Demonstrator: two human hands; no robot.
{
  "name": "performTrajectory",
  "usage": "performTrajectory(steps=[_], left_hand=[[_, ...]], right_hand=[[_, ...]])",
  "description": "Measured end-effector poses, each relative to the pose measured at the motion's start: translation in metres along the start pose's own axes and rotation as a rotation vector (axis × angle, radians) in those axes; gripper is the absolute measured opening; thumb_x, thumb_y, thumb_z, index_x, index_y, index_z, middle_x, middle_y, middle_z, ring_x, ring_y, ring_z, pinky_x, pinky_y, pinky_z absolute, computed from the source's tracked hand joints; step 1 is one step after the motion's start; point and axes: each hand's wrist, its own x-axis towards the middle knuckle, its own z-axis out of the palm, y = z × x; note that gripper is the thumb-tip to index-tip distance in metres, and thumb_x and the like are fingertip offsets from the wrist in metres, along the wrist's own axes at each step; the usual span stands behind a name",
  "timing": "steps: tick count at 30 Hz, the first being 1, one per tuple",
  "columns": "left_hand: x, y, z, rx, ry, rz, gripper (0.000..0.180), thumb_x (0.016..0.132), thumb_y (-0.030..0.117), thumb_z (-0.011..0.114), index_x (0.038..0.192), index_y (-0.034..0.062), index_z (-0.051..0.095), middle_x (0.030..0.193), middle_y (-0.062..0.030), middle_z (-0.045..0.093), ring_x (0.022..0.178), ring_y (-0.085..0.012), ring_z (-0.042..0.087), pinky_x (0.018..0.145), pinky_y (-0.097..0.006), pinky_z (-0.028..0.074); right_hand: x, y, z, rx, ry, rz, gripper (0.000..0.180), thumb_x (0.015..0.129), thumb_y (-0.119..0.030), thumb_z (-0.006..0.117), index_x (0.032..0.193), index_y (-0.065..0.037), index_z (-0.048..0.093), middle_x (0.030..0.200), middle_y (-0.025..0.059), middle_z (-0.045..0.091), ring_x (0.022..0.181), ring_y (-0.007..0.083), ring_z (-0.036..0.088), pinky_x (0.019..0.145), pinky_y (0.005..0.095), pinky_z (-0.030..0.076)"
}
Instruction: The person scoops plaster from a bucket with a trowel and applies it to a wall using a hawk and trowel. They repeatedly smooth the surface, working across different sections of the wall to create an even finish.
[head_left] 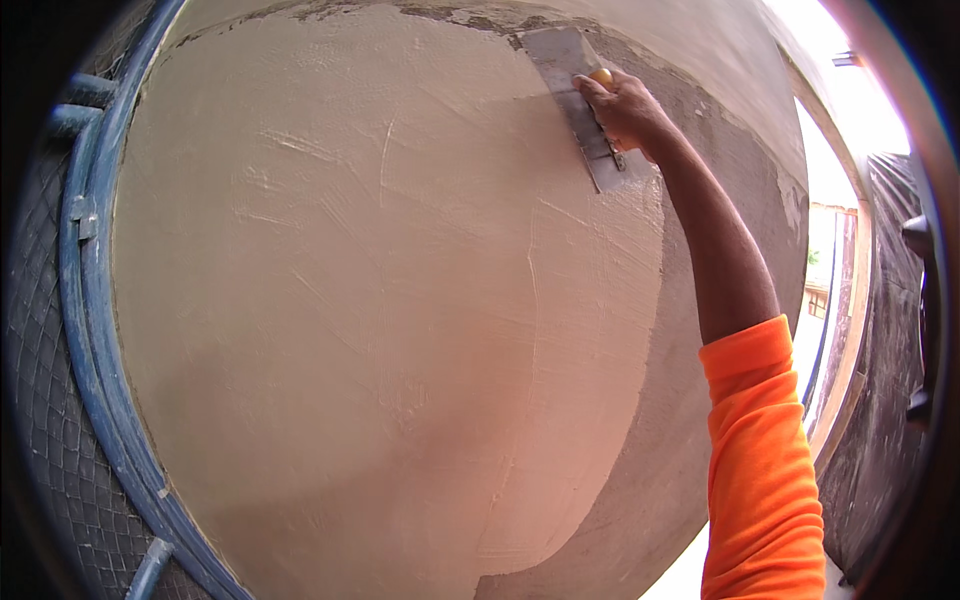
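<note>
My right hand [624, 108] is closed round the yellowish handle of a plastering trowel [562, 72]. The trowel's long grey metal blade lies against the upper right of the wall, tilted, its top end farther left than its lower end. Beneath and left of the blade spreads a coat of pale, wet-looking plaster [400, 260], marked with ridges and streaks. To the right of that coat shows a band of darker grey bare wall [690, 330]. My right arm, in an orange sleeve, reaches up from the lower right. My left hand is out of view.
Along the left edge run blue metal pipes [90, 260] with wire mesh [50, 400] behind them. At the right stands a bright opening with a pale frame [858, 260]. Beyond it hangs dark plastic sheeting [885, 460].
</note>
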Motion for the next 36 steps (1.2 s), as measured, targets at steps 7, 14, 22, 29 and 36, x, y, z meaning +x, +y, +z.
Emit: performTrajectory(steps=[7,14,22,29,36], left_hand=[[0.005,-0.006,-0.023,-0.115,0.022,0.04,0.041,0.084,0.039,0.066,0.111,0.008,0.071,0.103,-0.013,0.074,0.094,-0.0277,0.069,0.082,-0.044,0.056],[0.008,-0.009,-0.031,-0.108,-0.018,0.107,0.039,0.085,0.038,0.068,0.11,0.0085,0.071,0.099,-0.0104,0.074,0.09,-0.0255,0.069,0.078,-0.044,0.056],[0.009,-0.007,-0.024,-0.069,-0.01,0.102,0.033,0.086,0.032,0.068,0.11,0.0089,0.07,0.099,-0.0091,0.072,0.089,-0.0245,0.068,0.077,-0.042,0.056],[0.024,0.003,-0.021,-0.113,0.019,0.084,0.029,0.087,0.027,0.068,0.111,0.0093,0.069,0.098,-0.0081,0.071,0.089,-0.0237,0.067,0.075,-0.042,0.056],[0.039,0.019,-0.028,-0.209,0.054,0.073,0.026,0.089,0.022,0.068,0.111,0.0096,0.068,0.098,-0.007,0.07,0.088,-0.0229,0.066,0.074,-0.041,0.056]], right_hand=[[-0.034,0.091,-0.046,0.091,0.156,0.223,0.045,0.102,-0.048,0.06,0.112,-0.004,0.06,0.077,0.0055,0.058,0.063,0.0157,0.058,0.055,0.0352,0.055],[-0.123,0.126,-0.078,0.123,0.269,0.355,0.041,0.102,-0.044,0.064,0.106,-0.003,0.061,0.073,0.0029,0.057,0.06,0.0115,0.057,0.05,0.0301,0.048],[-0.196,0.058,0.0,-0.251,-0.404,-0.239,0.038,0.103,-0.041,0.061,0.108,-0.004,0.058,0.078,0.0126,0.069,0.065,0.019,0.07,0.059,0.0348,0.06],[-0.111,0.067,-0.013,-0.321,-0.178,-0.23,0.048,0.101,-0.049,0.06,0.116,-0.004,0.057,0.087,0.0172,0.072,0.079,0.0254,0.074,0.068,0.0416,0.063],[-0.011,0.028,-0.037,-0.153,0.09,-0.205,0.056,0.101,-0.05,0.061,0.125,0.0,0.055,0.101,0.0211,0.071,0.083,0.0254,0.072,0.066,0.0395,0.064]])
